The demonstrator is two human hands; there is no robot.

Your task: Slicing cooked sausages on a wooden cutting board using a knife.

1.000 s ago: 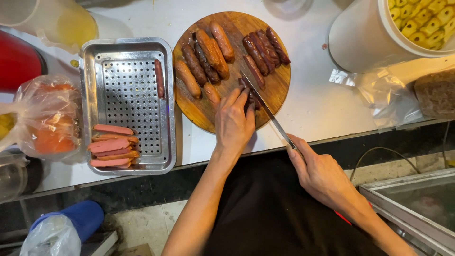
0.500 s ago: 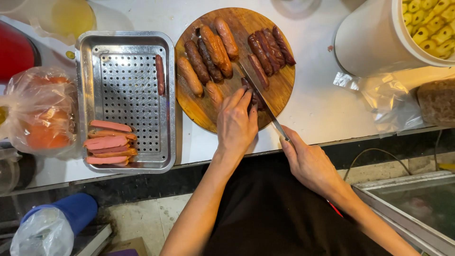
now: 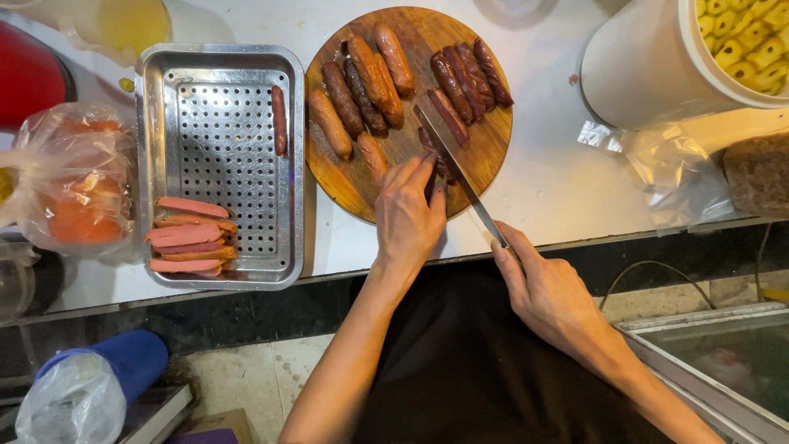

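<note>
a: what moved since the earlier frame?
b: not much on my feed. the left hand (image 3: 408, 215) had slid a bit toward the near edge of the round wooden board (image 3: 485, 152), fingers still pinning a dark sausage (image 3: 434, 156). the knife (image 3: 454, 168) kept its slant, and the right hand (image 3: 549, 289) stayed low by the counter edge.
a: hand states?
b: right hand was clenched round the knife handle, the handle itself hidden in the fist. left hand was pressing down on the dark sausage, fingers curled over it. i couldn't tell if it gripped or just pressed.
a: where was the blade?
b: blade lay across the board, tip up near the dark sausage group (image 3: 468, 74), its middle touching the pinned sausage just beside the left fingertips.
a: rest of the board?
b: lighter brown sausages (image 3: 362, 90) sat on the far left half, darker ones on the far right.
a: off the board?
b: perforated steel tray (image 3: 292, 164) just left of the board, touching or nearly so. pink sliced halves (image 3: 187, 236) stacked at its near end, one thin sausage (image 3: 279, 120) alone by its right wall. bag with orange stuff (image 3: 70, 181) left of the tray, white bucket of yellow pieces (image 3: 649, 66) far right, clear plastic bag (image 3: 670, 168) below it, blue bottle (image 3: 99, 382) down on the floor side.
</note>
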